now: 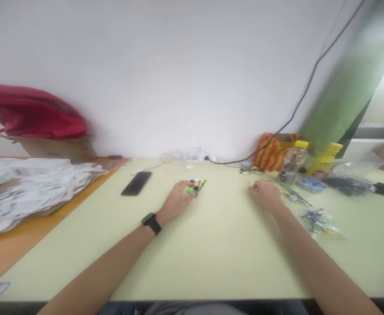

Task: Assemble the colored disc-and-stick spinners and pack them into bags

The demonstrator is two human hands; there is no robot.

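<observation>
My left hand (176, 202), with a black watch on its wrist, rests on the pale table. Its fingers are curled around a small cluster of colourful plastic pieces (201, 188), with blue, yellow, green, red and white parts. The fingertips are partly hidden by the pieces. Farther right, my right hand (266, 195) lies on the table with its fingers bent together. What they hold, if anything, is too small and blurred to name. Just beyond this hand lies a clear bag of thin colourful parts (293, 196). Nearer to me is a second bag of colourful parts (321, 222).
A black phone (136, 183) lies left of my left hand. Eyeglasses (252, 171), a clear bottle (292, 162), a yellow bottle (326, 161) and a striped bag (268, 151) stand at the back right. White bags (37, 188) cover the left side, below a red bag (34, 113).
</observation>
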